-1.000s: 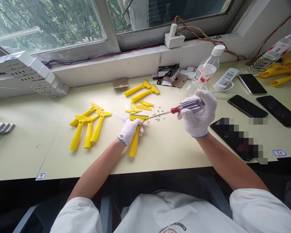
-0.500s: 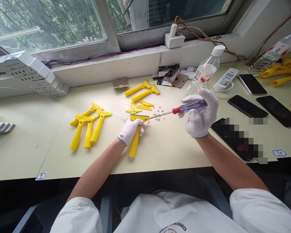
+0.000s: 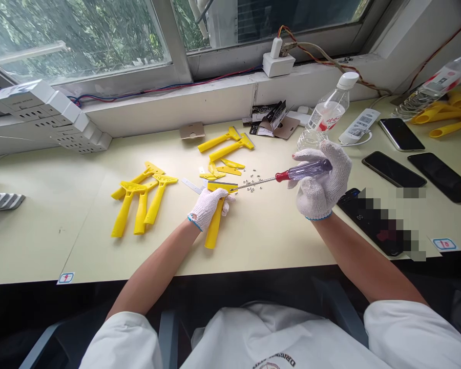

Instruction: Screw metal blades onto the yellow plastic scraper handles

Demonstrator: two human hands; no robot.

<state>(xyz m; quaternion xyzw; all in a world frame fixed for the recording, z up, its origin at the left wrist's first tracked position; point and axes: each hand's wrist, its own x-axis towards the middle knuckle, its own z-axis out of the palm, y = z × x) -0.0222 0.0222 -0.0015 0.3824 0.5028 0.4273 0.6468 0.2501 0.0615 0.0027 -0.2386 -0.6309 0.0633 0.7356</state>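
In a white knit glove, my left hand (image 3: 208, 206) grips a yellow scraper (image 3: 214, 230) just below its head, its handle pointing toward me. My right hand (image 3: 322, 179), gloved too, holds a screwdriver (image 3: 309, 169) with a clear purple handle and red collar. The shaft runs left and its tip meets the right end of the scraper head; the exact contact is too small to make out. Small screws or nuts (image 3: 253, 183) lie scattered just behind the shaft. Loose yellow plates (image 3: 229, 170) and a thin metal blade (image 3: 191, 185) lie beyond my left hand.
Several yellow scrapers (image 3: 138, 205) lie at left, and two more scrapers (image 3: 232, 147) toward the back. A water bottle (image 3: 325, 115) stands behind my right hand. Phones (image 3: 394, 169) and a power strip (image 3: 359, 125) lie at right. White boxes (image 3: 54, 120) are stacked at back left.
My right hand and the screwdriver handle have shifted slightly to the right, with the fingers a little differently placed. The tip stays at the scraper head, and my left hand keeps its grip.
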